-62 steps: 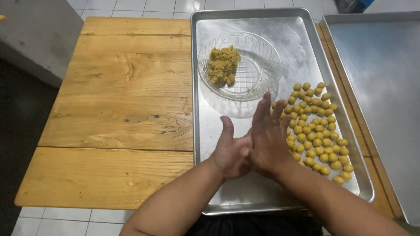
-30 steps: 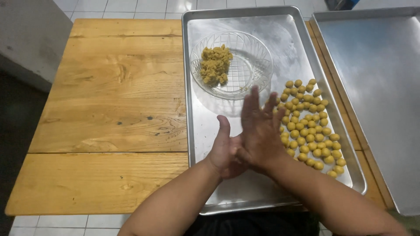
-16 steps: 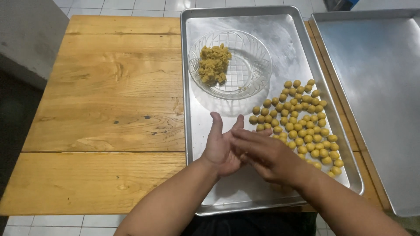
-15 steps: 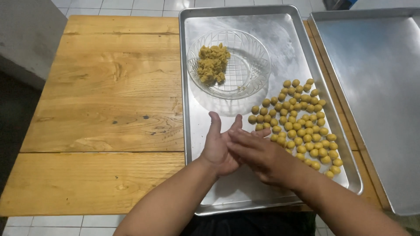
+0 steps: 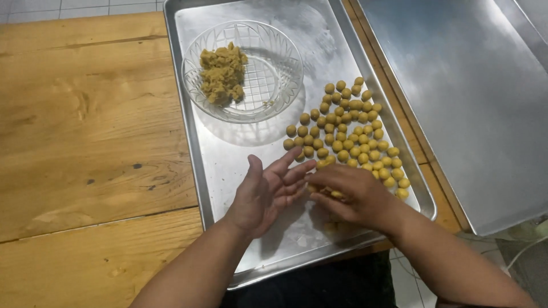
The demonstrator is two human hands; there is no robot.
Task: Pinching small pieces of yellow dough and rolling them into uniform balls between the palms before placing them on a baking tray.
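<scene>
**Dough balls on a steel tray, wooden table beneath**

At the far left, a strip of pale floor tile [image 5: 68,7] showed past the table's top edge. You worked over a table [image 5: 91,142] of broad wooden planks, knotted and stained, with seams running across it. On it sat a metal baking tray [image 5: 197,148], its floor dulled with smears. Toward the tray's far end stood a clear cut-glass bowl [image 5: 282,63] holding a lump of yellow-brown dough [image 5: 221,74] on its left side.

Your left hand [image 5: 265,194] lay open above the near part of the tray, palm turned up and to the right, fingers spread apart and holding nothing. Just beside it, your right hand [image 5: 354,194] was cupped palm-down with its fingers curled together over the tray; a bit of dough showed under them, though you could not tell whether they gripped it. Beyond that hand, the rolled dough balls [image 5: 348,131] lay packed in rows on the tray's right half.

Further right, a second metal tray [image 5: 456,102] stood bare, overhanging the table edge, with tiled floor below it.
</scene>
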